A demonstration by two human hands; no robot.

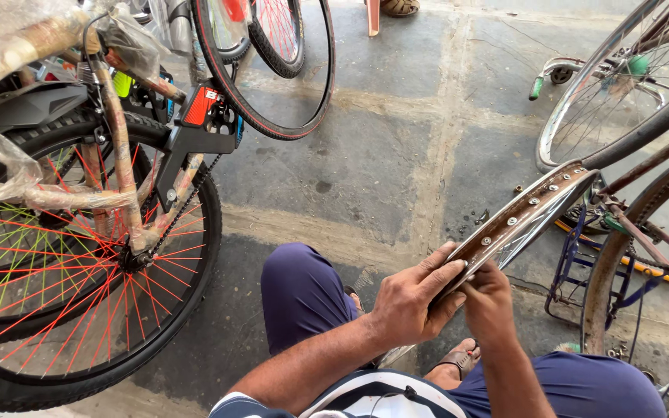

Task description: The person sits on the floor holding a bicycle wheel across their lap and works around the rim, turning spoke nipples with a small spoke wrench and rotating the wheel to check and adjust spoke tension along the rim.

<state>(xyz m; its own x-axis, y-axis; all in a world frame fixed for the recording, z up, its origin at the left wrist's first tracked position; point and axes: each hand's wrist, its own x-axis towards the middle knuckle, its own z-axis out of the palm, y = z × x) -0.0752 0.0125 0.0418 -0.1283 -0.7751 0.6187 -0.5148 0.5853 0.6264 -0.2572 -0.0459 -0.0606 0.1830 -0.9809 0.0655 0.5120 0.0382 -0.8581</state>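
Observation:
I hold a bare metal bicycle rim [522, 215] edge-on in front of me; its inner face is rusty brown with a row of spoke nipples. My left hand [414, 298] grips the near part of the rim from the left, fingers wrapped over its edge. My right hand [489, 300] is closed against the rim's underside just to the right, fingers hidden behind it. Both hands sit above my knees in dark blue trousers [303, 298].
A new bicycle wrapped in plastic, with red and green spokes [79, 263], stands at left. Old bicycle wheels [621, 85] and a rusty frame [644, 232] crowd the right. Small loose parts [480, 218] lie on the stone floor. Another person's sandalled foot [399, 8] is at top.

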